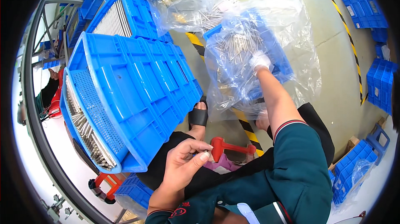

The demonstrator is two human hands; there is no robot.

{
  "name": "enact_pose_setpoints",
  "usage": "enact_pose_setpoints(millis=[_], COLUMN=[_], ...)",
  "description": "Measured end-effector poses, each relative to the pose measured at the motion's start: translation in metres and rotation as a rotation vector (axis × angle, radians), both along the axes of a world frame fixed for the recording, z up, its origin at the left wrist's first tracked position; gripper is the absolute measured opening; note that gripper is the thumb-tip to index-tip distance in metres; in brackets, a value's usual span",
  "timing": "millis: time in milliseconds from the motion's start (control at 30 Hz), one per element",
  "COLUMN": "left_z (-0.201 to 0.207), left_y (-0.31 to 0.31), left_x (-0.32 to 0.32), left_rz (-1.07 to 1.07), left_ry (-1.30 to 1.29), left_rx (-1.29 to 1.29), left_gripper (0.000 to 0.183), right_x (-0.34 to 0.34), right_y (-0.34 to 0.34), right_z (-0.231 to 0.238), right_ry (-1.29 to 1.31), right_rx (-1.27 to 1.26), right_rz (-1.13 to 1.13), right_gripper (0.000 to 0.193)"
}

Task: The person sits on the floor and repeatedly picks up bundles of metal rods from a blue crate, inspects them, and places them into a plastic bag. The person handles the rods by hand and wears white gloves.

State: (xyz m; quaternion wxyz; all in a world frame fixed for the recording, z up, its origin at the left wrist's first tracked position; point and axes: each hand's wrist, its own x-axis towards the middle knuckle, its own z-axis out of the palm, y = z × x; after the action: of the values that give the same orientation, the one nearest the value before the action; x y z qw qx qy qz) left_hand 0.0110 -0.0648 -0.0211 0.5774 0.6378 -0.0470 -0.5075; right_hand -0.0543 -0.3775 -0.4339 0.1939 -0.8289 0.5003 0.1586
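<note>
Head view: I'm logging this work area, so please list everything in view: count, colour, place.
Lined crate: one, blue, on the floor
Loose rods: many, silver, in the lined crate
Plastic sheeting: uncounted, clear, around that crate
Stacked crates: several, blue, left
Packed rods: many, silver, in stacked crates
Other crates: several, blue, right edge
Floor tape: several stretches, yellow-black, floor
Rack frame: one, dark, far left
Red objects: several, red, by the knees and lower left
Sandal: one clearly seen, black, left foot
Left hand: one, mostly bare, pinched above lap
Right hand: one, white-covered, at the loose rods
</note>
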Motion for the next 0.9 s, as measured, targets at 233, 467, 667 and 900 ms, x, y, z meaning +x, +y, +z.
enact_pose_setpoints(millis=[233,467,667,900], left_z=[0.007,0.008,0.012,0.014], left_y=[0.004,0.012,0.019,0.024], left_x=[0.004,-0.001,-0.003,0.0], left_rz=[-0.057,-0.029,-0.026,-0.123], left_ry=[0.049,0.016,-0.039,-0.005], left_rx=[-0.053,-0.041,-0.013,-0.135], left_gripper=[0.016,0.017,0.021,0.017], right_x=[-0.039,-0.01,-0.008,-0.005], right_y=[-0.044,-0.04,-0.055,-0.05], right_z=[-0.109,-0.092,-0.014,0.051], right_ry=[-0.129,-0.154,0.205,0.632], right_rx=[0.149,0.427,0.312,0.231], right_rz=[0.152,-0.07,0.241,0.354], right_gripper=[0.023,0.03,0.037,0.029])
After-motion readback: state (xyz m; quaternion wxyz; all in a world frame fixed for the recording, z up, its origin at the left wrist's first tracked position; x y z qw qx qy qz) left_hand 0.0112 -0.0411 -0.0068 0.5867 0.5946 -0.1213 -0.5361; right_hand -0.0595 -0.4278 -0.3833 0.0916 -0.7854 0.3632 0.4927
